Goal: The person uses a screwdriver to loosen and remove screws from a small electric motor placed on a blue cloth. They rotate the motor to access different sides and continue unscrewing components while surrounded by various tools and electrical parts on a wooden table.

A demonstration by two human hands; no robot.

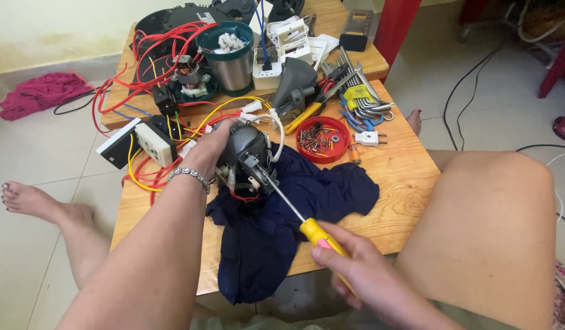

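Note:
My left hand (210, 148) grips a dark grey motor housing (246, 150) with wires, tilted on a dark blue cloth (319, 189) spread over a low wooden table (405, 177). My right hand (365, 275) holds a screwdriver with a yellow handle (322, 237). Its metal shaft runs up and left, and the tip touches the housing's near side. A silver bracelet (189, 175) circles my left wrist.
A red lid (322, 138) with screws, a set of hex keys (365, 101), a white plug (368, 139), a metal tin (230, 58), white switch boxes (149, 142) and red and yellow wires (145, 79) crowd the table. My knees flank it; cables lie on the floor.

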